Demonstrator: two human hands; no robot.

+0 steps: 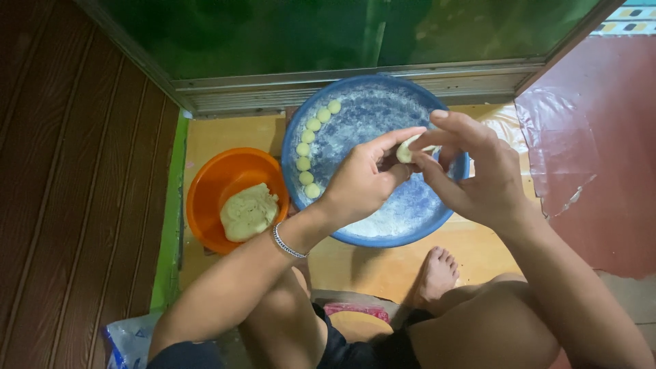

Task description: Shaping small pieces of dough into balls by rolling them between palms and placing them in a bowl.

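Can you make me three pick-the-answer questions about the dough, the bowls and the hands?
1. Where is the big dough lump?
A. orange bowl
B. blue tray
C. floor

2. How many finished dough balls line the blue tray?
A. three
B. eight
C. twelve

3. What are the hands doing?
A. resting on knees
B. pinching one dough piece together
C. lifting the tray

Answers: 1 A, it sits in the orange bowl. 2 B, eight curve along the left rim. 3 B, left hand and right hand meet on the dough piece.

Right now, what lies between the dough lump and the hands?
In the head view, the orange bowl's rim, then a curved row of dough balls on the floured blue tray.
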